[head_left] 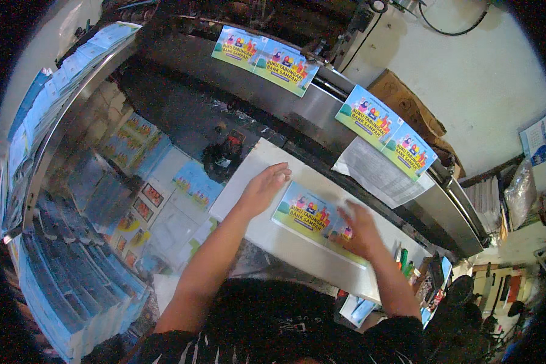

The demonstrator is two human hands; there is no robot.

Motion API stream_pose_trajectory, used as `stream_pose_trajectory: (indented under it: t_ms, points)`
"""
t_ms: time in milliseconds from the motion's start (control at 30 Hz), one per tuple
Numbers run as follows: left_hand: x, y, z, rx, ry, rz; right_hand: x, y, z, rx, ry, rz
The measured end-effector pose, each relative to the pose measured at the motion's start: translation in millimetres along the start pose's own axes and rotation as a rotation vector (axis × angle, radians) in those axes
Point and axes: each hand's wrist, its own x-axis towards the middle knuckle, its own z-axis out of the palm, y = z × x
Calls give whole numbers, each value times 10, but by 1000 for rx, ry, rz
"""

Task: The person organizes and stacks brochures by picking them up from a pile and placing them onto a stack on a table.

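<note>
A printed cover sheet [306, 212] in blue, green and yellow, with cartoon figures, lies flat on a long white board [285, 239] in front of me. Just off the sheet's upper left corner is my left hand [264, 190], its fingers stretched loosely to the right and holding nothing I can see. My right hand [359, 232] hovers over or rests on the sheet's right half, covering part of the print. Its fingers are apart and slightly blurred; whether they touch the paper I cannot tell.
Matching covers [285, 67] and another pair [387, 132] lie along a metal ledge beyond the board, with a grey printed paper [376, 173] below. Tall stacks of blue-edged booklets [79, 297] stand at left. A cardboard piece [403, 100] leans against the wall.
</note>
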Motion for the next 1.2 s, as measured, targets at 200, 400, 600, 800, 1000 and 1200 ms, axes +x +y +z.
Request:
stream_pose_trajectory:
  t_ms: [200, 400, 600, 800, 1000, 1200]
  points:
    - [-15, 66, -24, 90, -13, 4, -784, -723, 388, -63, -62, -120]
    - [12, 86, 17, 26, 1, -11, -878, -808, 408, 7, 34, -80]
    - [11, -27, -11, -19, -12, -13, -651, -727, 274, 93, -122, -74]
    - [-17, -21, -40, -48, -28, -17, -384, -645, 2, 283, -419, -48]
    - [-25, 31, -38, 14, -25, 21, -336, -405, -215, 451, -453, -114]
    - [55, -127, -72, -72, -39, -28, -151, 75, -1579, -72, 402, 185]
